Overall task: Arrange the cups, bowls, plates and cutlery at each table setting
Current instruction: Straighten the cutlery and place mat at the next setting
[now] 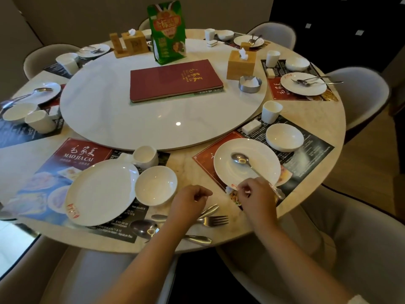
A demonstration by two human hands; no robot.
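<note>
Two settings lie at the near edge of the round table. The left one has a white plate, a bowl touching it and a cup behind. Loose cutlery lies beside it: a spoon, a fork and other handles. My left hand hovers over this cutlery, curled, holding nothing. The right setting has a plate with a spoon on it, a bowl and a cup. My right hand is curled over the spoon's handle at the plate's near rim; any grip is hidden.
A white turntable fills the table's middle, carrying a red menu, a green bag, wooden tissue boxes and a metal ashtray. Several other laid settings ring the table. Padded chairs stand all around.
</note>
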